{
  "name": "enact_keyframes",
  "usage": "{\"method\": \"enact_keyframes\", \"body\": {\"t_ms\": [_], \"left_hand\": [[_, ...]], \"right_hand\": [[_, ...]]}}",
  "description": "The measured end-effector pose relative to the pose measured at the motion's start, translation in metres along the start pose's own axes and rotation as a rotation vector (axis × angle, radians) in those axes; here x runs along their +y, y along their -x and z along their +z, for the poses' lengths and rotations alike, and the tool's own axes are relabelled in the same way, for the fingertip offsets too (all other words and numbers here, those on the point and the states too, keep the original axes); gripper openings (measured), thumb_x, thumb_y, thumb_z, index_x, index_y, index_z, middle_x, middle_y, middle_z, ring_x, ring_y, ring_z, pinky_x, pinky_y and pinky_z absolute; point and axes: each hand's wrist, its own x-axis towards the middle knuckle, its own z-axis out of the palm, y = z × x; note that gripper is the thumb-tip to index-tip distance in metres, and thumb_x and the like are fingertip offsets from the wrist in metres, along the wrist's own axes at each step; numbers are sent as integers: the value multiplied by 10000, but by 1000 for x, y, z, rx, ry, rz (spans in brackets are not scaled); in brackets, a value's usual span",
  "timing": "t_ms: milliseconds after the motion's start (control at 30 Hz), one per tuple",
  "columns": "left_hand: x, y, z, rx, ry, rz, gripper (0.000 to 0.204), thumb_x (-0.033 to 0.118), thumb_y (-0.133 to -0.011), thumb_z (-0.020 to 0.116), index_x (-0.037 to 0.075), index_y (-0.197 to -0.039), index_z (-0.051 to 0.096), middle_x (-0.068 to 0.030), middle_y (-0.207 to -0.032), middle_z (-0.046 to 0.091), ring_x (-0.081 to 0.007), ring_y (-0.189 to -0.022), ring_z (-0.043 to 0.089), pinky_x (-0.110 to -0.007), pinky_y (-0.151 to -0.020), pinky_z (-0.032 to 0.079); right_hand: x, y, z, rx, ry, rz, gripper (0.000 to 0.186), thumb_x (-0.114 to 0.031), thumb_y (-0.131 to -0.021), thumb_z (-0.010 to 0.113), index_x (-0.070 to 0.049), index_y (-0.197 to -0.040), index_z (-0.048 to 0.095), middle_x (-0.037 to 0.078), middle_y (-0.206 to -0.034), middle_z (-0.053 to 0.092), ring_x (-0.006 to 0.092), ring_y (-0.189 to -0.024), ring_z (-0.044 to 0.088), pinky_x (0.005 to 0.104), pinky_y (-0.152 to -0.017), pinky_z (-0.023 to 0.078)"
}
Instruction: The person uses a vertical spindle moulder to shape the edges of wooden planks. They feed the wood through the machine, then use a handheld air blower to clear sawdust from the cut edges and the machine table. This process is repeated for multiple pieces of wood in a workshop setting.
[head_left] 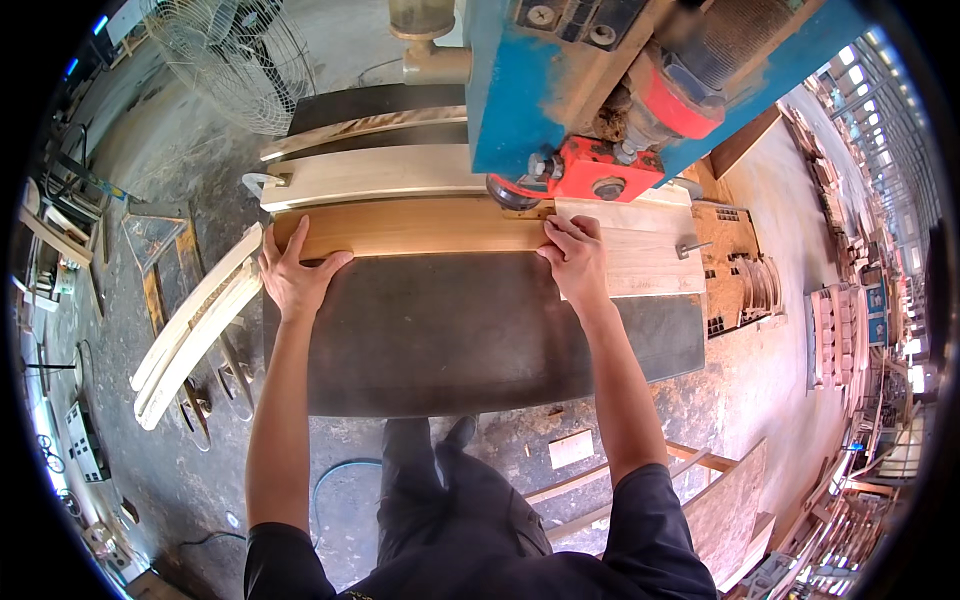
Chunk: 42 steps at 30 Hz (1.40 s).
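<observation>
A brown wooden board lies crosswise on the dark metal machine table. My left hand grips its left end, fingers over the end and thumb along the near edge. At the right end, my right hand is closed on the board with bent fingers, beside a pale wood piece. Behind the board runs a pale wooden fence. Over the board's right part hangs a red metal bracket with a dark roller, fixed to a blue machine head.
Curved pale wood pieces rest on a stand left of the table. A wire-caged fan stands at the far left. A bolt sticks up from the right-hand wood. Wooden parts are stacked farther right.
</observation>
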Motion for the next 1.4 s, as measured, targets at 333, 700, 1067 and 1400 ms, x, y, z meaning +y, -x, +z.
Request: {"method": "enact_keyframes", "body": {"t_ms": [333,700,1067,1400], "left_hand": [[0,4,-5,-2,-10,-6,921,670,-554,933,346,-1387,711,-187,-1594,455,-421,-1394,472,-553,-1171,387],[2,3,-7,8,2,3,922,647,-548,945,329,-1383,717,-198,-1594,457,-430,-1389,478,-554,-1177,380],[11,21,-22,-11,-11,-11,922,624,-554,951,300,-1384,718,-197,-1573,463,-434,-1402,462,-552,-1174,388],[-15,127,-99,-56,13,86,898,577,-611,946,245,-1406,695,-246,-1550,468,-473,-1311,522,-567,-1089,452]], "right_hand": [[-4,4,0,31,-25,-5,374,-70,-705,841,-40,-1070,766,46,-1194,762,351,-1093,634,423,-920,580],[-2,4,3,36,-20,-15,378,-55,-706,834,-28,-1076,765,67,-1197,761,362,-1104,631,432,-934,577],[-7,20,-8,34,-10,-19,401,-37,-696,832,-32,-1090,756,52,-1214,746,361,-1112,618,438,-927,568],[-68,102,-78,-89,-41,47,354,-103,-747,844,-43,-1088,771,71,-1186,761,350,-1121,651,425,-941,576]]}}
